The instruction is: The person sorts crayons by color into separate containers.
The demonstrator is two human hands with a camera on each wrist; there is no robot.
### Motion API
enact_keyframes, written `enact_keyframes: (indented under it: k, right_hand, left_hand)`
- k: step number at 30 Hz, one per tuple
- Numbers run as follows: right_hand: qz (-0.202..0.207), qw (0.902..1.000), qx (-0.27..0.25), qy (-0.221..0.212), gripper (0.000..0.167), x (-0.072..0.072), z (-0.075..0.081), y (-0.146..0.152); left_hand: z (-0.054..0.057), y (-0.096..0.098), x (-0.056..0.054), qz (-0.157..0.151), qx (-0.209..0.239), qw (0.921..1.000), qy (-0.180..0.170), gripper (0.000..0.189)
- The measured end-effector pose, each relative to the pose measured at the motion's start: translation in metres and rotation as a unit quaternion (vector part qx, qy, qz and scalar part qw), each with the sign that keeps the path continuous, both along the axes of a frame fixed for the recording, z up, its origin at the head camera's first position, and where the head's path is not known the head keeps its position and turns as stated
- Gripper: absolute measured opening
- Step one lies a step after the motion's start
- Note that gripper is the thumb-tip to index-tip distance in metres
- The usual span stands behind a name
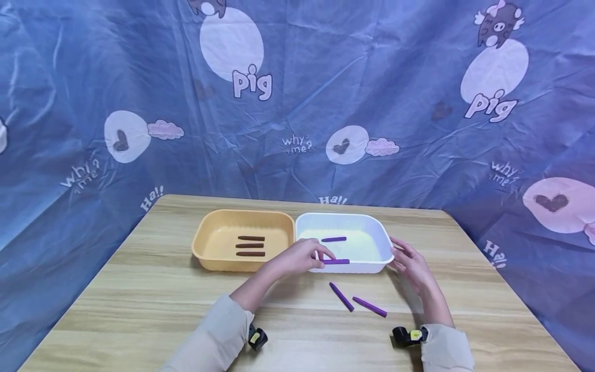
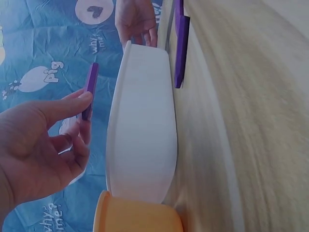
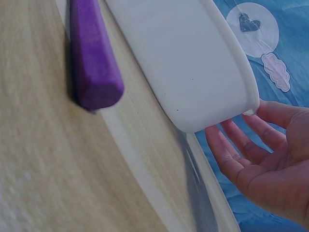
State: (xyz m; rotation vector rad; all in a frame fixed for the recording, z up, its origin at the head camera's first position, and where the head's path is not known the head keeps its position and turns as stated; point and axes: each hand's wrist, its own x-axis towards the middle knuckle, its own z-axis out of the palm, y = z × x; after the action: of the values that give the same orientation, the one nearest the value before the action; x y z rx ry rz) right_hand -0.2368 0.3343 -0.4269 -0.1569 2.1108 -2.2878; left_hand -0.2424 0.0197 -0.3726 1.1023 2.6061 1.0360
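Note:
My left hand [image 1: 302, 256] pinches a purple crayon [image 1: 337, 262] between thumb and fingertips, above the front rim of a white tray [image 1: 344, 219]. Another purple crayon [image 1: 333, 239] lies inside that tray. In the left wrist view the pinched crayon [image 2: 90, 92] stands clear of the tray's side wall. At the tray's right end, my right hand [image 1: 413, 266] touches the outside, fingertips along the end wall and at the rim in the right wrist view. Two more purple crayons [image 1: 341, 296] [image 1: 369, 306] lie on the table in front of the tray.
An orange tray [image 1: 246, 214] stands against the white tray's left side, with three brown crayons [image 1: 251, 245] lying in it. Both trays rest on a wooden table [image 1: 139, 305]. A blue patterned cloth [image 1: 297, 103] hangs behind and along both sides.

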Motion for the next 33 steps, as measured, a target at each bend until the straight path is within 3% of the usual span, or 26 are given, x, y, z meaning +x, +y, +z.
enact_keyframes:
  k: [4, 9, 17, 23, 33]
  right_hand:
    - [-0.008, 0.9999, -0.002, -0.011, 0.050, 0.000, -0.002, 0.000]
    - [-0.012, 0.9998, 0.007, -0.018, 0.052, 0.000, -0.003, 0.000]
    - [-0.004, 0.9999, 0.007, -0.013, 0.052, 0.000, -0.002, 0.000]
    - [-0.002, 0.9999, 0.008, -0.011, 0.053, -0.001, 0.000, 0.000]
    - [-0.002, 0.9999, 0.012, -0.011, 0.055, -0.001, 0.000, 0.000]
  left_hand:
    - [0.000, 0.008, -0.006, 0.021, 0.000, 0.9997, 0.011, 0.025]
    - [-0.001, 0.017, -0.016, 0.040, 0.008, 0.9992, -0.001, 0.025]
    - [-0.010, 0.031, -0.037, 0.063, 0.006, 0.9980, -0.001, 0.024]
    - [-0.016, 0.040, -0.052, 0.087, -0.004, 0.9960, -0.020, 0.024]
    - [-0.026, 0.051, -0.064, 0.140, -0.020, 0.9875, -0.069, 0.025]
